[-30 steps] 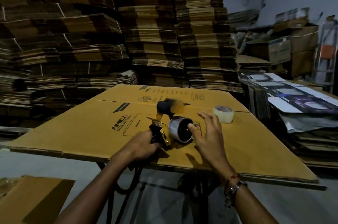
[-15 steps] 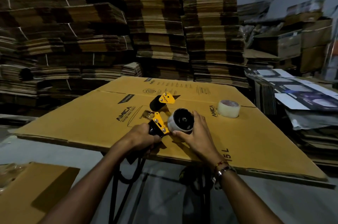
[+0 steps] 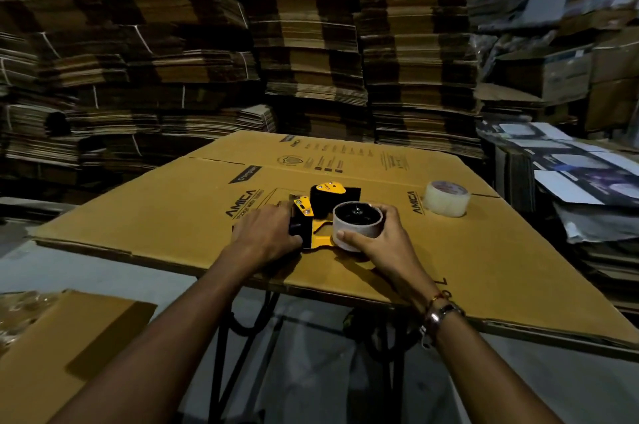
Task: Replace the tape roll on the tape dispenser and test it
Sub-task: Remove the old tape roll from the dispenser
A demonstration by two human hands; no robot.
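foreground: cardboard sheet [image 3: 69, 347] lower left, near camera, below desk level
wristwear: watch [image 3: 441, 314] plus thread band on right wrist
left hand: left hand [image 3: 268, 233] curled over black handle end of tape dispenser [image 3: 311, 228], pinning it flat on desk
right hand: right hand [image 3: 377, 243] wrapped round spent core [image 3: 358, 224], thumb on near wall, fingers round far side
spent core: pale, near-empty ring seated on black hub wheel of dispenser, axis pointing up
dispenser: yellow metal frame, black handle and roller; lying on its side, touching desk, between both hands
desk: flattened carton [image 3: 173, 216] with AMICA print as work surface over black metal legs
new roll: fresh clear tape roll [image 3: 446, 199] flat on desk, right of dispenser, apart from both hands, untouched
step (judged): pulling old core off hub; new roll not yet fitted, test not begun
handling, core: likely light, thin cardboard, crushable if squeezed hard; best taken by outer wall, pulled straight along hub axis
handling, new roll: likely heavier, stiff, smooth-sided, tacky at loose end; grip across outer rim
handling, dispenser: rigid; cutter teeth not clearly visible, hold by handle
right side: printed flat cartons [image 3: 570, 164] stacked beside desk
background: tall stacks of flattened corrugated board [image 3: 311, 43], dim light
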